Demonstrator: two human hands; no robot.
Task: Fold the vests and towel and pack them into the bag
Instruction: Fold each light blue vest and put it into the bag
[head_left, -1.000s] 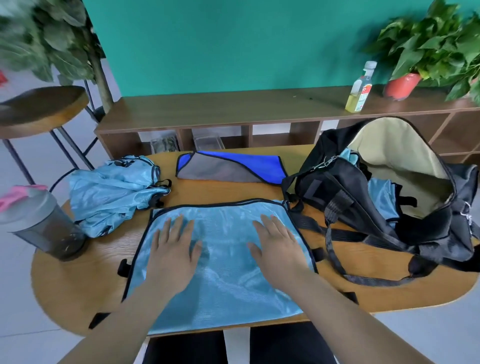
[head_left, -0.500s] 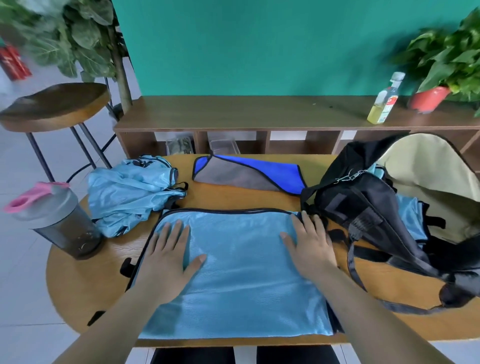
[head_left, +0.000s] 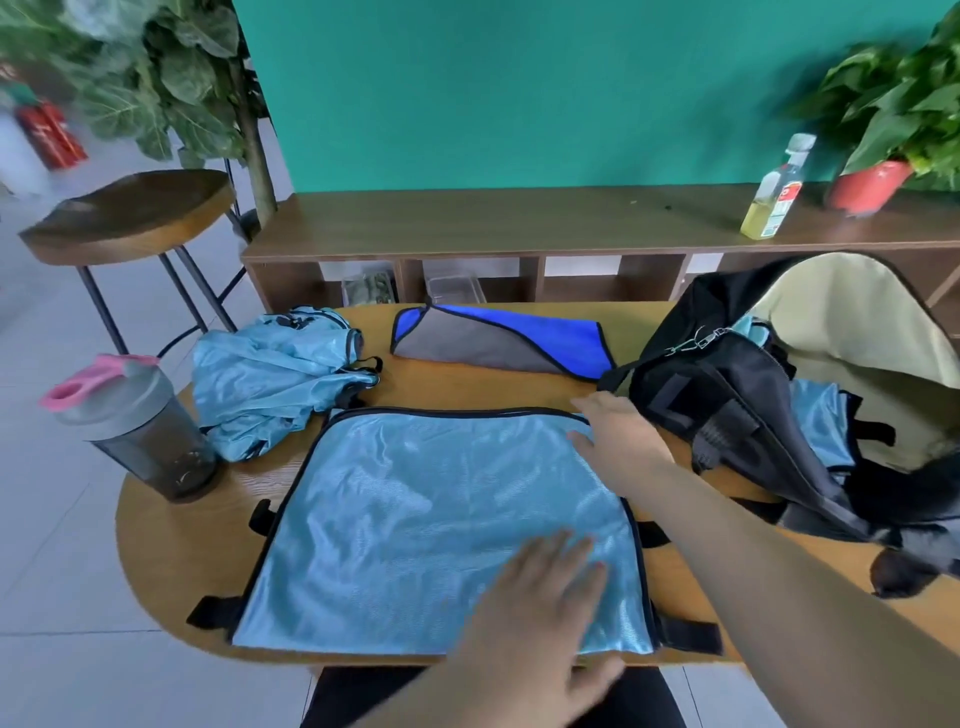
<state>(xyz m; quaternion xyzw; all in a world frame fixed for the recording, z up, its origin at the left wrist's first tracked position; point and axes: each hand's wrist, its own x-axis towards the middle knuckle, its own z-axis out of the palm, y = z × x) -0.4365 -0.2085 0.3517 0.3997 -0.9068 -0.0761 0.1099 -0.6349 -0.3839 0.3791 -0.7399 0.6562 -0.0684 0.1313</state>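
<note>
Both hands are leaving the middle of the light-blue mesh vest (head_left: 441, 525) for its right edge: the left hand (head_left: 540, 618) is sliding flat-fingered to the near corner and the right hand (head_left: 618, 441) is spreading at the far corner, seemingly readying a fold. The vest is lying flat on the oval wooden table (head_left: 171, 545), with a crumpled vest (head_left: 270, 379), blue-grey towel (head_left: 498, 348) and open black bag (head_left: 753, 415) around it, before a teal wall (head_left: 519, 88).

Both forearms are bare with no sleeve, watch or ring in sight, ending in the bare left hand (head_left: 540, 608) and bare right hand (head_left: 621, 441), while dark black trousers (head_left: 374, 696) cover the lap at the bottom edge.
</note>
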